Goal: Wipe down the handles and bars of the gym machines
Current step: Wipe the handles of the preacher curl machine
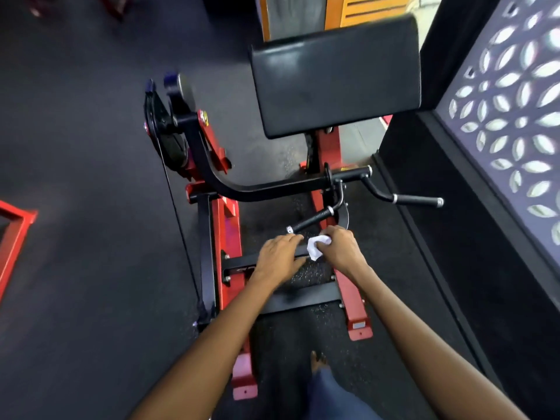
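1. Right hand [341, 248] grips a crumpled white cloth [316, 247] just below the near handle [312, 221].
2. Left hand [278, 259] – fingers fairly straight, touching the cloth's left edge.
3. Far handle [418, 200] sits apart – right of the black pad [336, 77].

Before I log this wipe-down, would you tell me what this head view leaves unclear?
- The crossbar: its middle is covered by the left hand and the white cloth, so contact is unclear.
- How much cloth there is: the right hand is bunched round it.
- The pulley: blurred.
- The orange frame: cut off by the top edge.
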Tool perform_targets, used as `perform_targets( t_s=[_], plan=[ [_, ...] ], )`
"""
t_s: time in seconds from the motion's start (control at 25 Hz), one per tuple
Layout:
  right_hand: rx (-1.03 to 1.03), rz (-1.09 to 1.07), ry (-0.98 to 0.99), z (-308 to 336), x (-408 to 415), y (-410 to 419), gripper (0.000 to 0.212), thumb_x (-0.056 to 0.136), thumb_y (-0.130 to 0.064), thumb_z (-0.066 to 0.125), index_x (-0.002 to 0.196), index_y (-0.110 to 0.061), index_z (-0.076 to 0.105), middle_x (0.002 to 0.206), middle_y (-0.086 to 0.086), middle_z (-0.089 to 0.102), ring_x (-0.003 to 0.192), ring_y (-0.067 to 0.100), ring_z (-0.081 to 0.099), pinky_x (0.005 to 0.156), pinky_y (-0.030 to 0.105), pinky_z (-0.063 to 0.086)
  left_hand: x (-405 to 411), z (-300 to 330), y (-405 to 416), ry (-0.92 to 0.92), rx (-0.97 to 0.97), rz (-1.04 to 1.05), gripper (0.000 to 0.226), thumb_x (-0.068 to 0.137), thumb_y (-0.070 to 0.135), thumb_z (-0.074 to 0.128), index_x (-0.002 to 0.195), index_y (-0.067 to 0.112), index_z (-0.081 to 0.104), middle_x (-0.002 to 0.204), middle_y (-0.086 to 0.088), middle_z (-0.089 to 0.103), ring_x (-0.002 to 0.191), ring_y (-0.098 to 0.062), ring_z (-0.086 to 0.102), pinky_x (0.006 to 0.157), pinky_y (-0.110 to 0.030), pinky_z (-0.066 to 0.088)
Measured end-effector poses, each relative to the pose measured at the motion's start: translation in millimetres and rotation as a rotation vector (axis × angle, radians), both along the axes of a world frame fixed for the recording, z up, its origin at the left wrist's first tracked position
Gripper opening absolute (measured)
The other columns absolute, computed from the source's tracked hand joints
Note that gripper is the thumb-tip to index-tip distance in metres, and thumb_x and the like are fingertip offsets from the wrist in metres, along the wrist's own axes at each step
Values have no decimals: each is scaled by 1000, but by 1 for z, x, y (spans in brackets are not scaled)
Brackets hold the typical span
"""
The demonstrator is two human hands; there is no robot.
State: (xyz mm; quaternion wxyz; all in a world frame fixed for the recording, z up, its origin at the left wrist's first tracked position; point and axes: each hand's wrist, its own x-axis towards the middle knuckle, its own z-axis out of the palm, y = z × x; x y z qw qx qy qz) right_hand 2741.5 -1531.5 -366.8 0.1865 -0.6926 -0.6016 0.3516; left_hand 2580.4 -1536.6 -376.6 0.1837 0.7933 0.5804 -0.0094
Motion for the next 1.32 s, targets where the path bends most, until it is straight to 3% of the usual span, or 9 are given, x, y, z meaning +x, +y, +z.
perform_targets(
  t_s=[0.2,0.36,0.44,0.6,0.8,0.88,1.04,1.12,1.32],
  plan=[
    [36,-42,82,25,25,39,16,83,-20,62,93,-8,65,87,8,66,81,21,59,64,25,36,48,39,42,-222,163,-2,35,80,35,68,106,14,59,107,-3,62,99,-26,57,79,-37,40],
    [22,-114,205,30,41,63,18,81,-29,71,82,-13,62,74,6,65,69,18,58,65,30,43,53,46,84,-444,-7,45,10,84,17,65,94,17,66,93,-1,67,87,-22,62,74,-36,49],
    [-2,-145,306,34,49,76,18,81,-26,73,71,-20,59,62,0,61,57,13,54,58,28,44,50,50,108,-538,-101,69,10,84,12,66,91,16,71,87,-3,71,79,-19,64,73,-35,52],
    [-13,-189,432,39,50,98,23,85,-5,62,66,-17,59,61,-2,56,61,15,50,55,25,40,46,55,144,-673,-151,167,16,93,14,60,94,4,72,84,-7,70,73,-7,55,60,-9,39],
    [-18,-369,697,63,29,128,14,90,-13,54,78,-13,62,69,-3,65,66,11,61,64,26,50,30,59,193,-741,-222,201,18,99,13,51,84,11,61,61,5,54,44,7,48,57,-19,39],
    [-21,-333,684,63,30,134,20,92,-23,58,89,-5,67,84,10,71,76,20,65,77,38,52,33,65,196,-747,-265,218,29,101,17,46,74,14,54,60,1,52,41,6,48,59,-25,41],
    [-73,-338,743,58,26,146,25,91,-18,60,101,4,66,103,22,69,94,33,66,93,49,47,31,76,204,-1106,-731,541,39,101,47,38,95,15,58,82,-6,60,69,-14,62,69,-33,54],
    [-88,-387,840,60,28,152,28,94,-15,53,106,7,64,107,22,67,98,33,64,92,45,48,31,79,209,-1095,-870,538,38,96,50,50,105,14,56,89,-6,60,75,-17,61,73,-32,54],
    [-75,-348,852,70,33,164,20,95,-10,51,106,2,63,97,16,69,81,27,66,69,32,53,45,72,227,-1169,-597,505,66,83,1,71,140,8,37,93,-4,59,81,-11,59,71,-24,52]
  ],
)
